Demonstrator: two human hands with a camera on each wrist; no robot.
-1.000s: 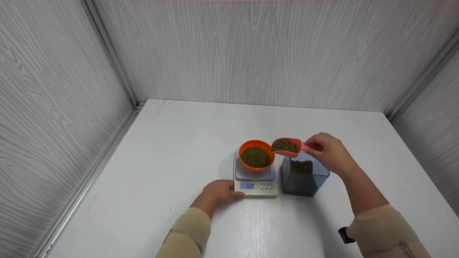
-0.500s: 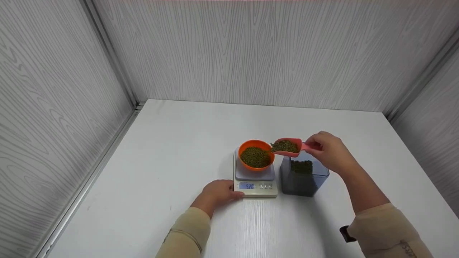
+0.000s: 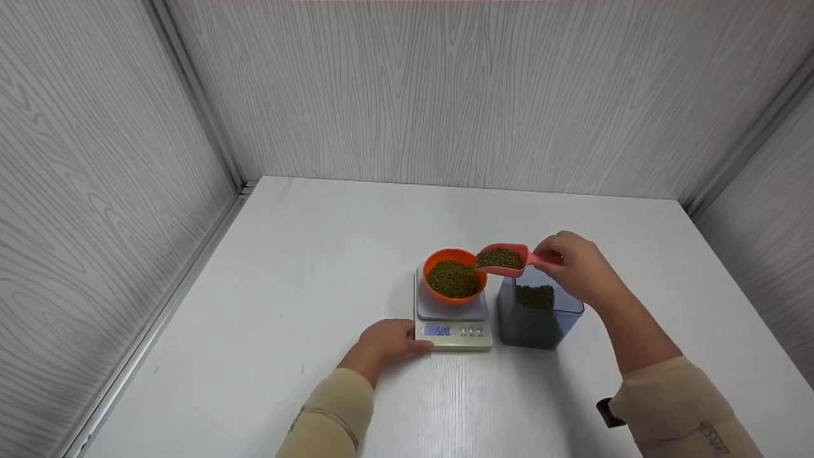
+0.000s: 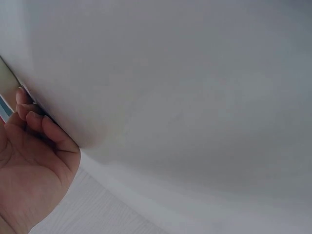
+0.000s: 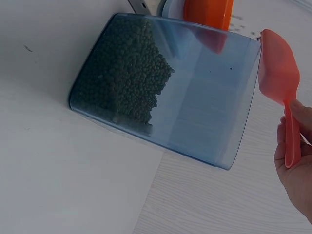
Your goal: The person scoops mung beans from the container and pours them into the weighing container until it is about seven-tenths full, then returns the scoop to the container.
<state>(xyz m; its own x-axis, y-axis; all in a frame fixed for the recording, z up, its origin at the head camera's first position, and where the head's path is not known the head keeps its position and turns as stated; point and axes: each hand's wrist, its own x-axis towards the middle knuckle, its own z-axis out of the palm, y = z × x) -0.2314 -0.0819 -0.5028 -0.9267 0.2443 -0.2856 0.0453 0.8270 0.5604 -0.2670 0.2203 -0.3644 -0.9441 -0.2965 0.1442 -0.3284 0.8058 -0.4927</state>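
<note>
My right hand (image 3: 582,267) pinches the handle of a pink scoop (image 3: 514,272) heaped with small green beans. The scoop's tip hangs at the right rim of an orange bowl (image 3: 434,294), which also holds green beans. That bowl stands on a digital kitchen scale (image 3: 455,342) whose display seems to read 520. With curled fingers, my left hand (image 3: 388,341) holds the scale's front left corner, the thumb along its front. In the right wrist view, several beans fall between the bowl and the scoop (image 5: 279,68). The left wrist view shows the left hand (image 4: 36,165) against the scale's edge.
A see-through bluish container (image 3: 534,334), partly filled with green beans, stands just right of the scale, beneath the right hand and scoop. Everything rests on a white table (image 3: 318,254) with grey wood-grain panels (image 3: 432,95) behind and at both sides.
My right hand has shifted slightly left, bringing the scoop's tip to the bowl's rim. The left hand and the scale stay still, and the reading looks the same.
</note>
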